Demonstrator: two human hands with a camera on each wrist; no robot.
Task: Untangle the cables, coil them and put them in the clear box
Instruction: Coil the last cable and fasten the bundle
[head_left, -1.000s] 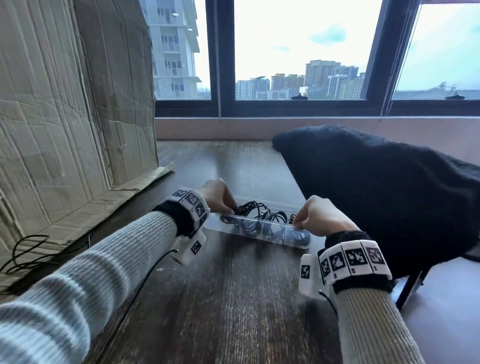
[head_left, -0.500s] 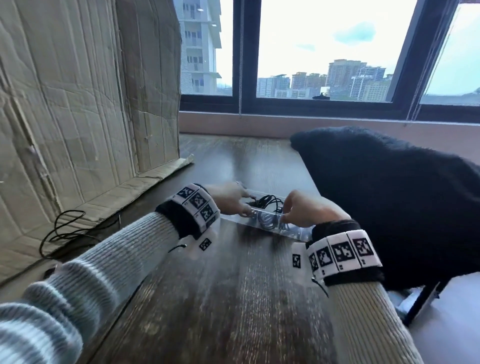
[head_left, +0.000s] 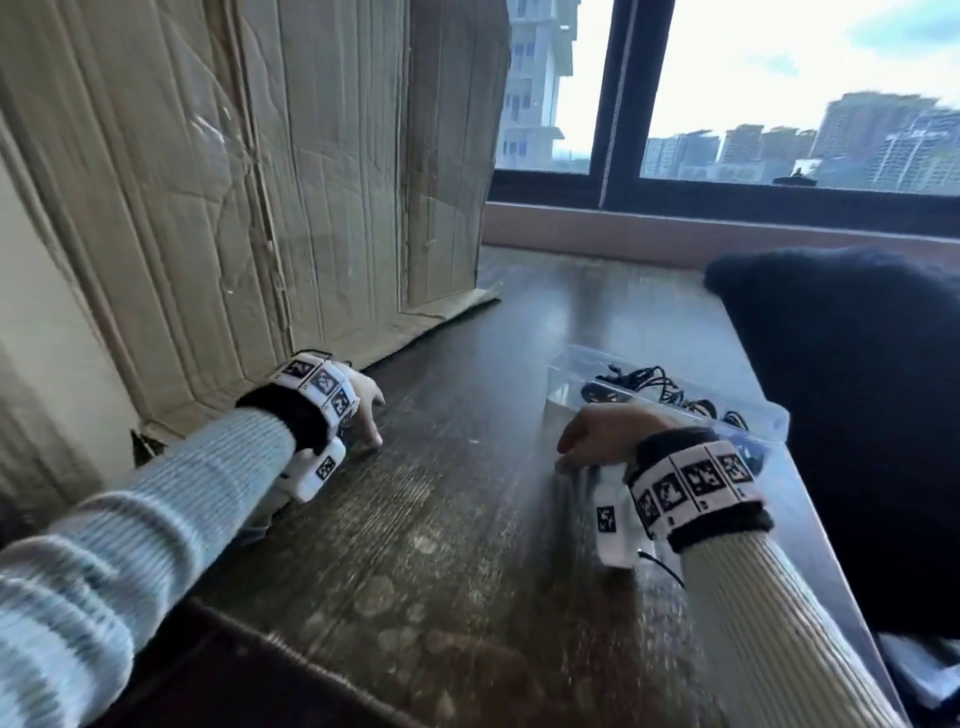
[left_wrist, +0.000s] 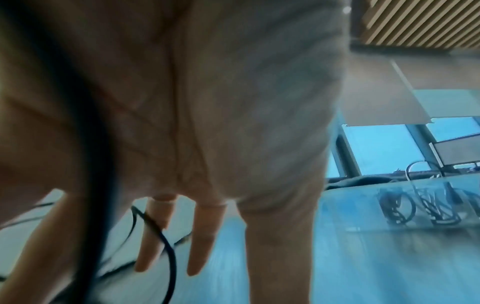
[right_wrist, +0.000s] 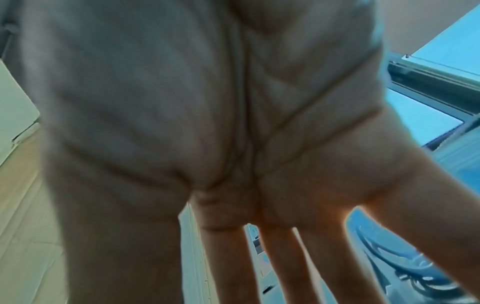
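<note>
My left hand (head_left: 358, 408) hangs over the table (head_left: 467, 545) near the foot of the cardboard (head_left: 208, 208), fingers spread and pointing down, closed round nothing. In the left wrist view a loose black cable (left_wrist: 166, 242) runs under those fingers (left_wrist: 200, 242) and on toward the cardboard; I cannot tell whether a fingertip touches it, as the picture is blurred.

My right hand (head_left: 597, 434) is at the near left corner of the box (head_left: 769, 415), fingers straight and fanned in the right wrist view, with the box wall and a dark coil just beyond them. It seems to rest against the wall rather than clasp it, though the head view hides the fingertips.

The box stands on the table toward the right, beside a black cushion (head_left: 857, 415), with several coiled cables (head_left: 654, 389) already in it, a few ends rising over the rim. So I judge one cable is left to fetch.

That cable should be light and limp, thin, a bit springy, and apt to drag and snag on the cardboard edge. I would pinch it at a bend near the fingers, lift it free, find one plug end and wind from there, holding the loops firmly, since a slack coil will spring open. The box looks thin and light and will slide if pushed, so the right hand should steady its wall.
</note>
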